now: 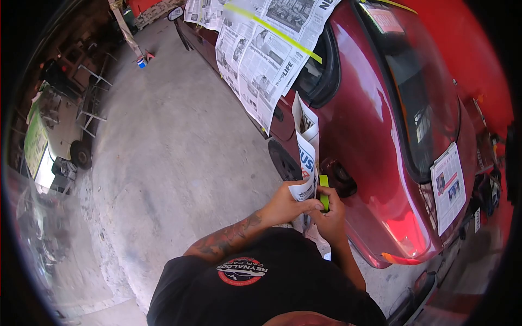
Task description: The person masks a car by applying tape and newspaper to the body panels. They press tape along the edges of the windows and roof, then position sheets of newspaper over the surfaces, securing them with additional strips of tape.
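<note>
My left hand is closed on the lower end of a folded newspaper sheet, which stands up in front of my chest. Close beside it, my right hand grips a roll of yellow-green masking tape. The thumbs of both hands nearly meet at the bottom of the sheet, and some fingers are hidden. Just beyond is a dark red car. Its side windows lie under newspaper sheets held by a strip of yellow tape.
Another newspaper sheet covers part of the car's rear corner at right. A car wheel shows below the body. Concrete floor stretches to the left, where a green and white vehicle part and a metal stand stand.
</note>
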`<state>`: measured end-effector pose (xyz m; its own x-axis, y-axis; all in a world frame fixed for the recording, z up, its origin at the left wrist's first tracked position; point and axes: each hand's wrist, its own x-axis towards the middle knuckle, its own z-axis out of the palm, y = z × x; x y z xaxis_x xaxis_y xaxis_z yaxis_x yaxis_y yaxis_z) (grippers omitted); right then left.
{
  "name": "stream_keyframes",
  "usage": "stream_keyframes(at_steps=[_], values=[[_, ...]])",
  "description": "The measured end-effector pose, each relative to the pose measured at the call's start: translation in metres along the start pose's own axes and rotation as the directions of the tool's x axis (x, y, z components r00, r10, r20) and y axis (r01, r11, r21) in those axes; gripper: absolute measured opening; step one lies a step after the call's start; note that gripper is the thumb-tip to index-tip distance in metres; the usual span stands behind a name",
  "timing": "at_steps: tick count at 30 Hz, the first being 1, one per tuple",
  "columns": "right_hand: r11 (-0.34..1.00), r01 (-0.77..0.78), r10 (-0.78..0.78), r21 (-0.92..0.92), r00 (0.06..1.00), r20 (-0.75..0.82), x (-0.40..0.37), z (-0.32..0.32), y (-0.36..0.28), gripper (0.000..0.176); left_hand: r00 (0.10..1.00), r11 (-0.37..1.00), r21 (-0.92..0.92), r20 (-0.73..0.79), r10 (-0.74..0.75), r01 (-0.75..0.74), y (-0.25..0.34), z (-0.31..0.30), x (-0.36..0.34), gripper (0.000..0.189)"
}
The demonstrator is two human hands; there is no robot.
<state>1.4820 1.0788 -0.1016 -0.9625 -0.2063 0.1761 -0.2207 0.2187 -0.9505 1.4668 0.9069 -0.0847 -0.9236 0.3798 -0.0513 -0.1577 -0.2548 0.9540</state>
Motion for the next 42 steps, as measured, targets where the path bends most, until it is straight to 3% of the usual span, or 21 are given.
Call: stream_keyframes(at_steps=[3,5,9,12,16,19,23,27,30,31,34,37,40,41,42], values=[[0.997,0.083,-0.082,0.010,0.996,-0.033,0.002,0.000,0.008,0.029,0.999,0.996,0.082,0.033,0.018,-0.020,-0.002,-0.006,0.000,0.030],[1.000,0.008,-0.008,0.009,0.998,-0.069,0.003,-0.005,0.018,0.019,0.998,0.993,0.114,0.062,-0.015,0.008,0.000,-0.011,-0.002,0.032],[0.995,0.005,0.024,0.099,0.959,-0.283,0.013,-0.018,0.015,0.007,0.979,0.972,0.227,-0.175,0.100,-0.059,-0.001,-0.026,-0.008,0.028],[0.966,0.097,0.028,0.238,0.881,-0.472,0.026,-0.042,0.012,0.010,0.896,0.949,0.257,-0.355,0.267,-0.181,0.002,-0.057,-0.011,0.027],[0.994,0.092,-0.034,0.052,0.744,-0.668,0.033,-0.088,0.009,0.012,0.750,0.952,0.250,-0.591,0.296,-0.179,0.008,-0.114,-0.014,0.028],[0.990,0.116,-0.139,-0.079,0.725,-0.675,0.033,-0.129,0.020,0.015,0.612,0.924,0.280,-0.693,0.381,-0.260,0.013,-0.150,-0.009,0.026],[0.974,0.131,-0.224,-0.183,0.663,-0.715,0.040,-0.146,0.004,0.017,0.458,0.843,0.351,-0.720,0.521,-0.408,0.024,-0.188,-0.002,0.021],[0.905,0.045,-0.362,-0.423,0.602,-0.712,0.041,-0.164,-0.003,0.018,0.370,0.792,0.442,-0.713,0.595,-0.420,0.042,-0.209,-0.003,0.020],[0.805,0.021,-0.499,-0.593,0.563,-0.659,0.044,-0.180,0.001,0.019,0.362,0.805,0.449,-0.729,0.581,-0.388,0.050,-0.222,-0.006,0.019],[0.796,-0.091,-0.452,-0.598,0.568,-0.688,0.041,-0.187,0.006,0.021,0.317,0.772,0.480,-0.719,0.618,-0.416,0.059,-0.212,-0.004,0.019],[0.539,-0.283,-0.495,-0.793,0.656,-0.570,0.040,-0.196,0.015,0.022,0.248,0.714,0.513,-0.700,0.669,-0.476,0.068,-0.204,-0.004,0.018],[0.652,-0.379,-0.404,-0.656,0.559,-0.724,0.039,-0.173,0.007,0.044,0.206,0.637,0.504,-0.667,0.716,-0.583,0.071,-0.176,-0.008,0.029],[0.577,-0.404,-0.466,-0.709,0.550,-0.693,0.030,-0.152,-0.010,0.063,0.184,0.559,0.612,-0.566,0.804,-0.559,0.053,-0.165,-0.014,0.044],[0.506,-0.241,-0.601,-0.828,0.590,-0.539,0.031,-0.145,-0.018,0.065,0.266,0.581,0.442,-0.591,0.762,-0.683,0.051,-0.151,-0.010,0.055],[0.791,-0.145,-0.382,-0.595,0.642,-0.664,0.028,-0.125,-0.025,0.069,0.377,0.629,0.422,-0.539,0.753,-0.653,0.050,-0.136,-0.010,0.051]])
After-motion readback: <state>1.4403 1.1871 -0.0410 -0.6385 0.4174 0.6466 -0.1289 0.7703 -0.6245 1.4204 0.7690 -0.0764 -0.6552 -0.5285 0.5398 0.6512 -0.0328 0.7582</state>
